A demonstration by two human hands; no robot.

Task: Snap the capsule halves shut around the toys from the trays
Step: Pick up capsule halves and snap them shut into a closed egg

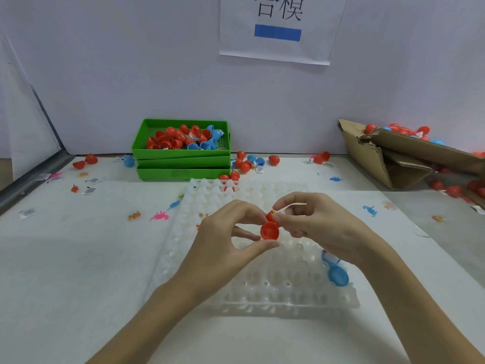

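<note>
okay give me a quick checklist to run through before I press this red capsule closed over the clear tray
1. Left hand grips the red capsule half: ok.
2. Right hand holds the other red half at its rim: ok.
3. Toy fully inside, nothing sticking out: cannot tell, fingers hide it.
4. Rims lined up square: not ok, halves sit at an angle.
5. Free slots in the clear tray below: ok.
6. Blue capsule clear of the hands: ok.
</note>
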